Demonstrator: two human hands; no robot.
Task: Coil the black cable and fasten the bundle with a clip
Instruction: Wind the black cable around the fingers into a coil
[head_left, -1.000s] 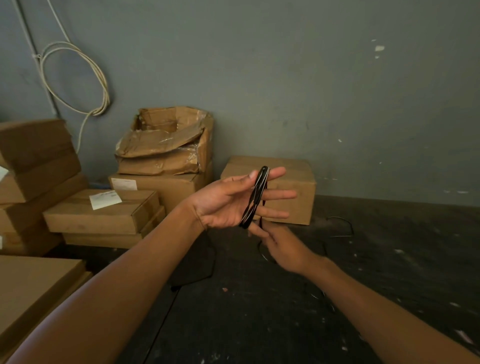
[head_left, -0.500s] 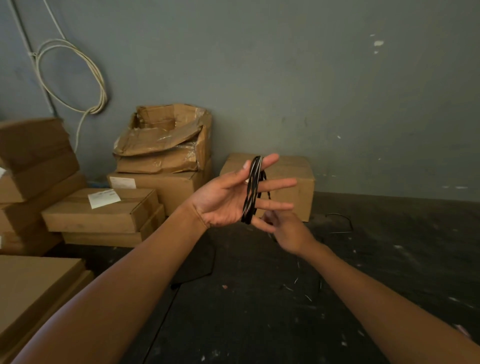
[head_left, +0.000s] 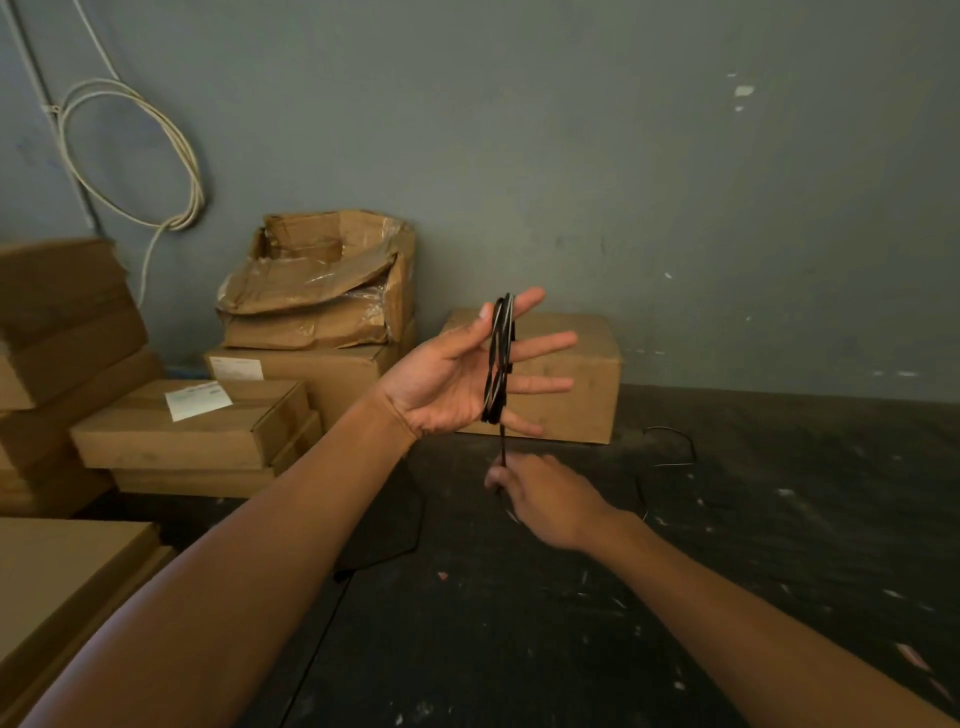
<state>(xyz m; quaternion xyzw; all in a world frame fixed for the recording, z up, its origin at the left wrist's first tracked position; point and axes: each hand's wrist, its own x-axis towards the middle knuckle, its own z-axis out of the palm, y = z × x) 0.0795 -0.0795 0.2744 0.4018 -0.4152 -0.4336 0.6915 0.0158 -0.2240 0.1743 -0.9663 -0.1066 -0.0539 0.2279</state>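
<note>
My left hand (head_left: 447, 382) is raised palm up with its fingers spread, and several loops of the black cable (head_left: 497, 358) are wound around those fingers. One strand runs straight down from the loops to my right hand (head_left: 545, 493), which pinches it just below. The loose tail of the cable (head_left: 670, 436) curls on the dark floor to the right. No clip is visible.
Cardboard boxes (head_left: 192, 421) are stacked at the left, a torn one (head_left: 322, 280) sits on another, and a single box (head_left: 582, 374) stands against the grey wall behind my hands. A white cable coil (head_left: 130, 156) hangs on the wall. The dark floor (head_left: 519, 623) lies below.
My left hand has risen slightly with the coil on it. My right hand has dropped from beside the loops to below them, drawing the strand down taut.
</note>
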